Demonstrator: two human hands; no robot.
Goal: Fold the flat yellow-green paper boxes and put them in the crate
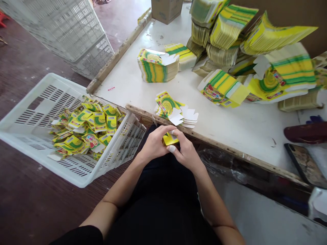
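Observation:
Between both hands, just in front of the table edge, is a small yellow carton (170, 139) with a barcode on it. My left hand (155, 143) is closed around its left side. From the right, my right hand (184, 149) grips it with thumb and fingers, white wraps showing on two of the digits. Right beyond the hands, a few flat yellow-and-green cartons (166, 103) lie fanned out on the table, their white flaps toward me. To the left, a white plastic crate (84, 177) holds a heap of similar small cartons (98, 122).
Stacks of flat cartons (157, 69) stand on the white table (230, 136), with taller piles (230, 27) at the back right. A phone (306, 165) and a dark red case (306, 132) lie at the right. More white crates (63, 30) and a cardboard box (166, 10) are behind.

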